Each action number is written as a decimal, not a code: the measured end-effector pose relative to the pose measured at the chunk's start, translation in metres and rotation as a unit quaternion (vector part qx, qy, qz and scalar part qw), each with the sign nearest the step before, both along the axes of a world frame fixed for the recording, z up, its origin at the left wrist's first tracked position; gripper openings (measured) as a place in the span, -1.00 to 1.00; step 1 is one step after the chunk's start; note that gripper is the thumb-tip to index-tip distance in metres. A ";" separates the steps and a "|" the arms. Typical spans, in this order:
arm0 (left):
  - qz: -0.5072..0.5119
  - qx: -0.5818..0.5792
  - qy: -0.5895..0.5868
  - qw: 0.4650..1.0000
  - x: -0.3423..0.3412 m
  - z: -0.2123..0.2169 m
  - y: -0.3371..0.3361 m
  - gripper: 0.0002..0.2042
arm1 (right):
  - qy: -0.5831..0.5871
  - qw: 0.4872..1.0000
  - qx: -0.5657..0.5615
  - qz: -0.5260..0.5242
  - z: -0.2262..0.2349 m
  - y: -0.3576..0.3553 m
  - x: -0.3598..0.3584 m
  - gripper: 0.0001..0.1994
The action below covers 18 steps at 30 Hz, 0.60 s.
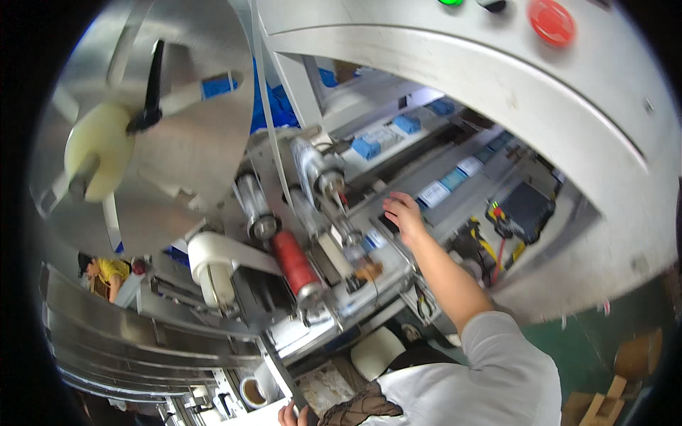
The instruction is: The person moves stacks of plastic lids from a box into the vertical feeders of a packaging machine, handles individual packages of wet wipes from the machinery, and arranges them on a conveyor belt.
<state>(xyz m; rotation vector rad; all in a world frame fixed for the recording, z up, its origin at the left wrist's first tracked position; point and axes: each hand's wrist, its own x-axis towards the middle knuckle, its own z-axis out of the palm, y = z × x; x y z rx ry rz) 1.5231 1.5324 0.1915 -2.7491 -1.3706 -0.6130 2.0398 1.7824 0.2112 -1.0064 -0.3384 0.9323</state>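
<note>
My right hand [404,216] reaches over the machine bed with its fingers apart and slightly bent, and I see nothing held in it. Beside its fingertips runs a strip of white and teal printed film [434,194] along a metal channel. Just left of that hand are clear metal-ended rollers [329,177], and a red roller [295,266] lies nearer to me. At the lower edge, the fingers of my left hand [292,414] curl over the end of a grey metal bar [279,370]; the rest of this hand is out of the picture.
Blue packs [366,148] sit in a row on a conveyor beyond. A large metal reel disc [192,135] fills the upper left. Upper right, a white machine housing [455,53] carries a red push button [551,22]. Pliers [424,304] lie near my right forearm. Another person [114,273] appears far left.
</note>
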 end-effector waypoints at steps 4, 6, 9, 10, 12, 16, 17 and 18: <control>0.232 -0.162 -0.059 0.957 -0.007 -0.003 -0.028 -0.42 | 0.012 0.998 -0.052 -0.046 -0.047 0.139 0.052 -0.71; 0.264 -0.122 -0.029 0.956 -0.017 -0.018 -0.038 -0.32 | -0.025 0.988 -0.120 -0.094 -0.086 0.209 0.094 -0.75; 0.195 -0.117 -0.035 0.973 -0.022 -0.051 0.007 -0.29 | -0.139 0.943 -0.198 -0.230 -0.120 0.248 0.226 -0.77; 0.213 -0.140 -0.012 0.967 -0.013 -0.026 -0.005 -0.33 | -0.154 0.932 -0.248 -0.217 -0.127 0.262 0.208 -0.76; 0.278 -0.170 0.030 0.945 0.003 0.007 -0.046 -0.35 | -0.159 0.928 -0.297 -0.157 -0.127 0.281 0.140 -0.64; 0.256 -0.146 0.040 0.955 0.010 0.011 -0.014 -0.33 | -0.180 0.921 -0.286 -0.192 -0.131 0.298 0.202 -0.59; 0.249 -0.138 0.052 0.957 0.008 0.015 -0.011 -0.33 | -0.176 0.923 -0.276 -0.201 -0.131 0.302 0.203 -0.60; 0.241 -0.131 0.063 0.960 0.006 0.016 -0.006 -0.32 | -0.193 0.916 -0.292 -0.198 -0.131 0.304 0.206 -0.60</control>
